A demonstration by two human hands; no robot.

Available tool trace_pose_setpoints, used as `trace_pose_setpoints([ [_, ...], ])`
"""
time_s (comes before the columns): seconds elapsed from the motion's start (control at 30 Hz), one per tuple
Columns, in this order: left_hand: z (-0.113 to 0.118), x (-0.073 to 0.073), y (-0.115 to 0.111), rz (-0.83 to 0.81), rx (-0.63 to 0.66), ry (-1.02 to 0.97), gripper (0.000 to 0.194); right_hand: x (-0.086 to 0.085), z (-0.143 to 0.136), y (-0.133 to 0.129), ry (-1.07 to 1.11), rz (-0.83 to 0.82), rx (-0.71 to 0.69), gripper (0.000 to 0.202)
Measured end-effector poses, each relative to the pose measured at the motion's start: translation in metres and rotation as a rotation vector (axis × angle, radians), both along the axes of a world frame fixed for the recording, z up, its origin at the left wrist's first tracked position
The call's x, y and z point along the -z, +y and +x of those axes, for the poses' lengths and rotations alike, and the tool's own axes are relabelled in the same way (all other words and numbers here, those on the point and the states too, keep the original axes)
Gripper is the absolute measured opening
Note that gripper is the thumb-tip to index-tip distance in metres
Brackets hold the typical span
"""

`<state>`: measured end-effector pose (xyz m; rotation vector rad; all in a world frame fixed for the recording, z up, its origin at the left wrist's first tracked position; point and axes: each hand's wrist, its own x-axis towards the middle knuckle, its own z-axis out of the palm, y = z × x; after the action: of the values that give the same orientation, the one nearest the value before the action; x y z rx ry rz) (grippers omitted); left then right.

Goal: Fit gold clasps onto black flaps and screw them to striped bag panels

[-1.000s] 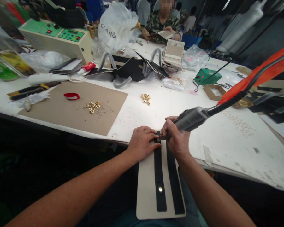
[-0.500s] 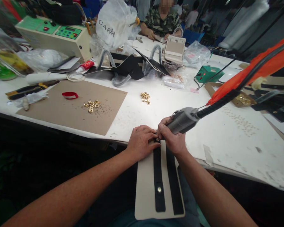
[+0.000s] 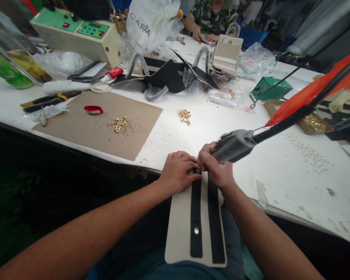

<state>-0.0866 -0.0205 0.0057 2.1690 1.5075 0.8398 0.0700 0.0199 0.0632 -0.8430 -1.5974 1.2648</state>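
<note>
A beige panel [image 3: 181, 229] with two black straps [image 3: 196, 210] rests on my lap and against the table edge. One strap has a round metal stud [image 3: 196, 231] near its lower end. My right hand [image 3: 216, 165] is wrapped round a grey power tool [image 3: 235, 146], its front end over the strap's upper end. My left hand [image 3: 180, 171] presses on the panel's top beside the tool, fingers apart, thumb on the strap. The tool's tip is hidden by my fingers.
On the white table [image 3: 169, 136] lie gold metal pieces [image 3: 185, 116], a brown board [image 3: 102, 136], pliers [image 3: 49, 102] and a green box [image 3: 272, 88]. An orange-wrapped cable [image 3: 312, 97] runs to the upper right. A person [image 3: 211, 19] sits across the table.
The view has shifted, so the table items appear further right. The tool's front end and my right fingers now cover the strap's upper metal piece, which showed before.
</note>
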Motion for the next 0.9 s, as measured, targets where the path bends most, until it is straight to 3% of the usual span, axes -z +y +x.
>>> trace_pose_setpoints([
  [0.13,0.0,-0.001,0.0,-0.009,-0.007,0.001,0.026,-0.003,-0.005,-0.004,0.114,-0.036,0.047,0.036],
  [0.33,0.0,-0.005,-0.003,-0.009,-0.013,0.016,0.025,-0.001,-0.007,-0.008,0.066,-0.049,0.153,0.032],
  [0.47,0.001,-0.006,-0.005,0.0,-0.017,0.019,0.027,0.003,-0.006,-0.009,0.073,-0.041,0.137,0.032],
  [0.6,0.003,-0.006,-0.007,0.021,-0.037,0.003,0.027,-0.02,0.004,-0.014,0.097,0.017,0.25,0.035],
  [0.67,0.003,-0.006,-0.008,0.034,-0.039,-0.007,0.028,-0.037,0.022,-0.018,0.011,0.036,0.365,0.044],
  [0.77,0.003,-0.005,-0.009,0.051,-0.042,-0.016,0.029,-0.051,0.069,-0.024,-0.336,-0.001,0.511,0.062],
  [0.9,0.001,-0.003,-0.009,0.065,-0.045,-0.002,0.03,-0.03,0.142,-0.029,-0.802,-0.047,0.575,0.074],
])
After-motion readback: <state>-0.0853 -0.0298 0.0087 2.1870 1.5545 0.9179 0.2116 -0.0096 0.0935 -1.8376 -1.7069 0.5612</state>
